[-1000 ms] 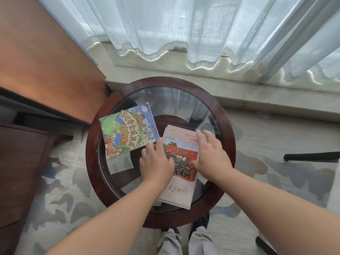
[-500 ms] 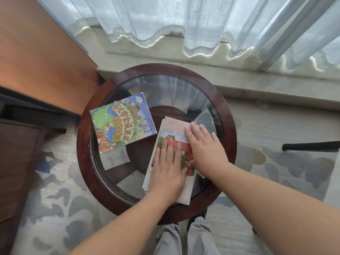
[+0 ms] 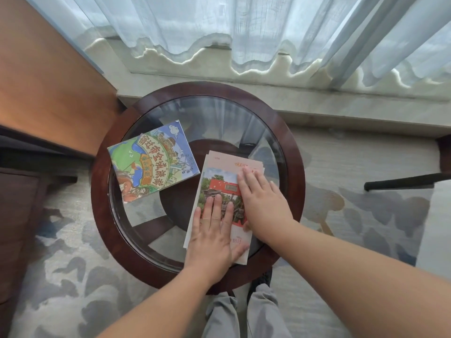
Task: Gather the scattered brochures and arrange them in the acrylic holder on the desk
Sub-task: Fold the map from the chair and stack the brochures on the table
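Fingers [image 3: 218,211] straight, my left hand [image 3: 212,240] and right hand [image 3: 264,203] press the brochure stack [image 3: 219,181] flat by the table's [image 3: 100,191] near edge; best squared before lifting.

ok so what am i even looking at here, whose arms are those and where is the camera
There is no machine here: those are a person's two bare arms. The camera is worn on the person's head and looks forward and down, which is why the arms come in from the bottom edge and the picture bends at the sides.

Below them is a round glass-topped table with a dark wooden rim. Two lots of paper lie on the glass: a colourful illustrated brochure on the left, and beside it a small stack of brochures with a photo on the top cover.

The left hand and the right hand both lie flat on that stack, fingers straight. They press on it rather than grip it, so nothing is lifted.

A sheer curtain hangs behind the table. No acrylic holder shows in this view.
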`<act>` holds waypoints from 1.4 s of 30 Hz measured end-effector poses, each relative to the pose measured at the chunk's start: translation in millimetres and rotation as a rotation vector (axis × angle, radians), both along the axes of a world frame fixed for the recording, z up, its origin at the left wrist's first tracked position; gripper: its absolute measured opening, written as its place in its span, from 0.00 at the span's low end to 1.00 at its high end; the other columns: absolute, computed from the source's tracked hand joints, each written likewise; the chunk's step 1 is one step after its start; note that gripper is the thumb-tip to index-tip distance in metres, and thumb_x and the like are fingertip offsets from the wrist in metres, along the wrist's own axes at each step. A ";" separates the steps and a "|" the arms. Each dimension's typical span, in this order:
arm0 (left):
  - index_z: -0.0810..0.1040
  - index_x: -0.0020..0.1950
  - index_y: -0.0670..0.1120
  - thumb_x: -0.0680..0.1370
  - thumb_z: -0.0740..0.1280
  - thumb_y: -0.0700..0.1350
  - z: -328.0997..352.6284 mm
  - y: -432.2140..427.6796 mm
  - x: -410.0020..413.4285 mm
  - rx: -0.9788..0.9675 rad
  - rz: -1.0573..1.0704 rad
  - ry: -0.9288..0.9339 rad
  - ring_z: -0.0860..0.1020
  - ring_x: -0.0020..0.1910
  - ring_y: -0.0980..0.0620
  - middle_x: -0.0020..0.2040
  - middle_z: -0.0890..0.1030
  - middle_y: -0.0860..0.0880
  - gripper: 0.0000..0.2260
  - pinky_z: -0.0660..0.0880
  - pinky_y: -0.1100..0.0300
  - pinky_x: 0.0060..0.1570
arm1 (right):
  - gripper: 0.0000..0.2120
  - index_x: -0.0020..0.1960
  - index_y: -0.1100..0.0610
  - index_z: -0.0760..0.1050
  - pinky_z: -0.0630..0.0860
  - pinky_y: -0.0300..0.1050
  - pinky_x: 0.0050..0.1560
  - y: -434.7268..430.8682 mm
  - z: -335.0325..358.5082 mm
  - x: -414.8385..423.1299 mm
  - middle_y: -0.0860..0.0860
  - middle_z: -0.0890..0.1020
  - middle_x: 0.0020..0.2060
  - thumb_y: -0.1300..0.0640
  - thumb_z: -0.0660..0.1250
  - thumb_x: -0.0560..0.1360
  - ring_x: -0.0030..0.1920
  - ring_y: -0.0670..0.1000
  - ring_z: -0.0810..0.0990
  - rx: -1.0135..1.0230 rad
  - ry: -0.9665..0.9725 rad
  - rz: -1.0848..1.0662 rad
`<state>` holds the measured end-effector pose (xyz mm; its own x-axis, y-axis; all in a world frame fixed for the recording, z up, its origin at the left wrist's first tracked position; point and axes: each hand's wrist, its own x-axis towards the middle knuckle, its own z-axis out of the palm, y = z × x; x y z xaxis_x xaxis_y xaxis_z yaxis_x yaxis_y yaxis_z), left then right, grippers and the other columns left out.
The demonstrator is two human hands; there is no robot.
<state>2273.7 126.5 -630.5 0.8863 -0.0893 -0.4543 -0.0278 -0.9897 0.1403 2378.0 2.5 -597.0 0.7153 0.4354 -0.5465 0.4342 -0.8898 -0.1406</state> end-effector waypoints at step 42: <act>0.58 0.78 0.50 0.78 0.63 0.53 203.5 -521.6 -56.7 -0.288 -0.543 -0.042 0.65 0.72 0.45 0.73 0.67 0.45 0.29 0.65 0.50 0.68 | 0.31 0.76 0.54 0.58 0.69 0.54 0.66 -552.5 204.3 -258.0 0.51 0.65 0.74 0.49 0.65 0.78 0.72 0.55 0.65 0.139 -0.209 -1.010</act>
<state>2217.0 -395.1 -427.0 0.6963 -0.6469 -0.3109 -0.5286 -0.7552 0.3876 2120.0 -550.1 -392.6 0.8564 -0.3695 -0.3606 -0.4767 -0.8342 -0.2772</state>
